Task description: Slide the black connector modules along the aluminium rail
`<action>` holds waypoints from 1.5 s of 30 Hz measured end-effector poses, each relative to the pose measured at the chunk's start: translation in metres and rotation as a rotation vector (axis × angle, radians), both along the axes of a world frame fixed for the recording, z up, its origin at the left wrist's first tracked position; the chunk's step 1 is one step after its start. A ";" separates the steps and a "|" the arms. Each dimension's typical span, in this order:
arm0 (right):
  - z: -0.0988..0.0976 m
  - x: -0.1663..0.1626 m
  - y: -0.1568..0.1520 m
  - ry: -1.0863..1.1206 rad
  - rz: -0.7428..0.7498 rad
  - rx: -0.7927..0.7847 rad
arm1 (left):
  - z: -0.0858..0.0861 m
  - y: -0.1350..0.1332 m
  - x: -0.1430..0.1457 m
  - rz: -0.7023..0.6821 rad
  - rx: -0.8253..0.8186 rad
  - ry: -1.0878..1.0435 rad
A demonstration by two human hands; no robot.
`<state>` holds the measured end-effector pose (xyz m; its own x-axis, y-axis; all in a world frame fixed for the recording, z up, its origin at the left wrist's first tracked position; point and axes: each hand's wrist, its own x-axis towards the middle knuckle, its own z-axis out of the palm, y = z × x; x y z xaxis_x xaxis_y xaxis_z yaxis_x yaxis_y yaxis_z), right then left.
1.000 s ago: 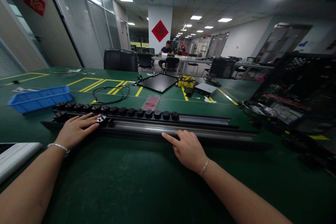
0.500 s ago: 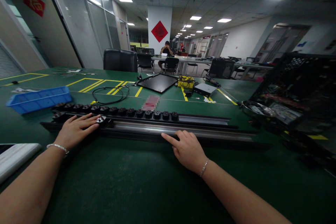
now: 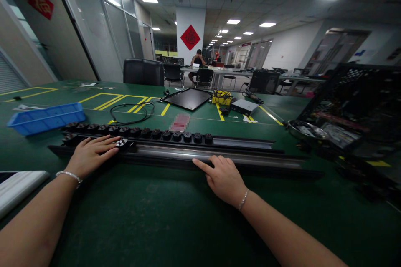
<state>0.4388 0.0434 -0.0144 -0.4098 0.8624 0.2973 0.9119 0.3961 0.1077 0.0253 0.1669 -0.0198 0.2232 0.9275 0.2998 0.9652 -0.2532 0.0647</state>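
Note:
My left hand (image 3: 92,154) lies over the left part of the front long black channel (image 3: 250,162), fingers stretched to the right. Its fingertips touch a black socket module (image 3: 122,143) with a pale, patterned top; another dark module (image 3: 70,138) sits left of the hand. My right hand (image 3: 224,177) is at the channel's front wall, the index finger pointing left along it and the other fingers bent over the edge, with the thumb in front. Inside the channel runs a shiny metal strip. Behind it, a second channel (image 3: 244,142) bears a row of several black socket modules (image 3: 145,133).
A blue bin (image 3: 46,119) stands at the left, near a looped black cable (image 3: 133,112). Farther back are a flat black panel (image 3: 189,98), a yellow block with cables (image 3: 222,96) and a grey box (image 3: 245,107). An open computer case (image 3: 354,96) and a metal bowl (image 3: 308,130) occupy the right.
The pale-topped module appears a tiny bit farther right beside my left fingertips. Both hands stay in nearly the same place.

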 end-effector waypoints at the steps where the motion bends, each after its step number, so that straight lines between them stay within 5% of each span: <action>1: 0.000 0.000 0.000 -0.001 -0.001 -0.002 | 0.000 0.000 0.000 -0.001 -0.001 0.001; 45: 0.001 -0.001 0.000 0.015 0.001 -0.008 | 0.004 0.000 0.002 -0.090 -0.086 -0.058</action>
<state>0.4383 0.0434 -0.0138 -0.4061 0.8643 0.2969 0.9130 0.3977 0.0911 0.0273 0.1673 -0.0153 0.2916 0.9273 0.2346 0.9327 -0.3301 0.1455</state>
